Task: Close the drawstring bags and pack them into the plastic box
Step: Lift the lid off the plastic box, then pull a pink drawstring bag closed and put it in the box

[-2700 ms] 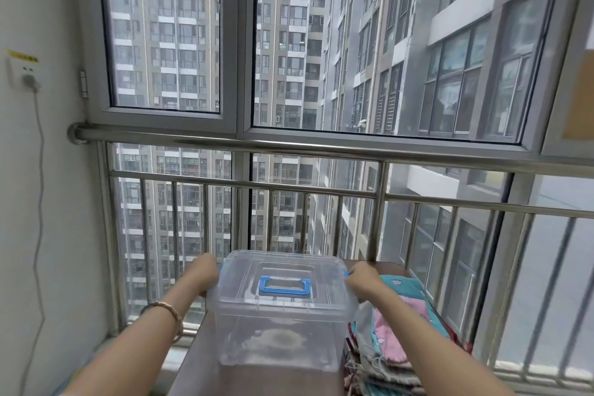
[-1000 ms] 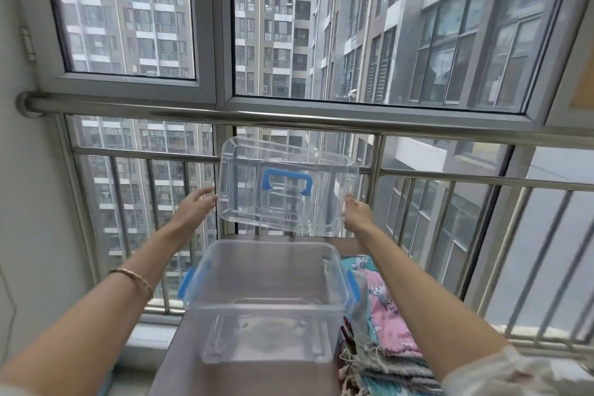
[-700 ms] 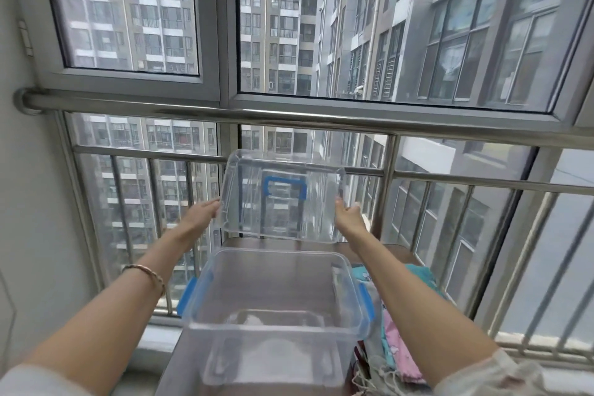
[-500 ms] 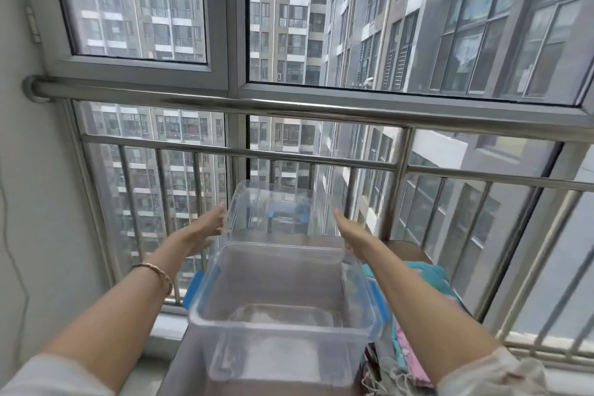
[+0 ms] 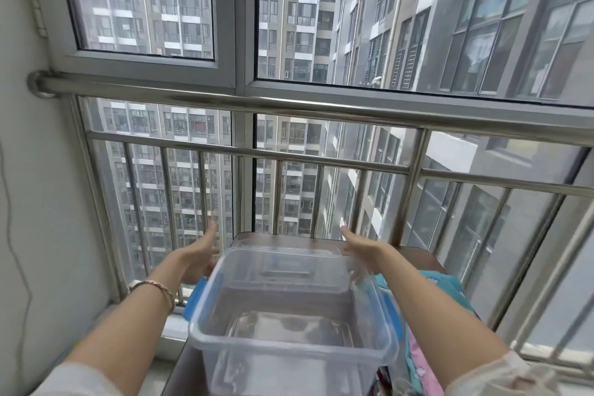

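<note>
Lid parked at 12 o'clock: I keep my left hand (image 5: 197, 255) and right hand (image 5: 361, 247) flat and straight-fingered beside the clear lid (image 5: 286, 244), seemingly clearing the open plastic box (image 5: 291, 351) for the drawstring bags (image 5: 421, 363) at 3 o'clock.

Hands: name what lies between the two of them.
The clear lid, seen in the head view. It spans the gap from the left hand to the right hand, just behind the open box.
</note>
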`<state>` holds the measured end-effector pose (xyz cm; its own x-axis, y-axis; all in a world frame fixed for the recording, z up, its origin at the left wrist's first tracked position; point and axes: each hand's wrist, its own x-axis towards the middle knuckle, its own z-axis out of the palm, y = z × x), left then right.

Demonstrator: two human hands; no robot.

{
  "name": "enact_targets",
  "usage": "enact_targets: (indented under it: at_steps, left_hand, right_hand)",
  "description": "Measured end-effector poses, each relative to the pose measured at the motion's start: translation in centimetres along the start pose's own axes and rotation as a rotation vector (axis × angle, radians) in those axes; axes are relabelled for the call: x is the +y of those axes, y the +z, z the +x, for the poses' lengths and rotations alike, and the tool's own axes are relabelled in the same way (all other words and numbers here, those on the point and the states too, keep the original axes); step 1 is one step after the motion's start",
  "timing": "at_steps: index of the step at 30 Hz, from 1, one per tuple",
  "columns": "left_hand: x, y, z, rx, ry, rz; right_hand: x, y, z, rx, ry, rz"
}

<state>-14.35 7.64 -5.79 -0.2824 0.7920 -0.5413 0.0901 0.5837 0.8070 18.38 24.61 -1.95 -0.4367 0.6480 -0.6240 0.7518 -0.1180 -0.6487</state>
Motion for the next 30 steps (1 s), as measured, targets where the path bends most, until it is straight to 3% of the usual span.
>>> enact_targets:
  at_steps: [4,7,14,23,27,30]
  left_hand:
    - [1.3,1.8,-2.7,0.011,-0.02,0.014]
    - [2.7,2.6,-4.1,0.05,0.081,0.049]
    - [8.2,10.0,-9.2,0.472,0.675,0.309]
    - [8.3,23.9,-13.8,0.162,0.87,0.385]
    - [6.8,29.2,-15.4,0.152,0.977,0.489]
    - [5.2,33.9,-17.2,0.119,1.072,0.64]
  right_hand:
    - [0.4,-0.7,-0.5,0.044,-0.095,0.122]
    - [1.4,-1.8,-1.8,0.171,-0.181,0.072]
    - [6.7,-3.0,-6.4,0.318,-0.271,0.078]
    - [15.6,0.0,-11.7,0.289,-0.251,0.068]
    - [17.1,0.7,-12.7,0.364,-0.247,-0.082]
    - [18.0,0.7,-13.4,0.407,-0.194,-0.341]
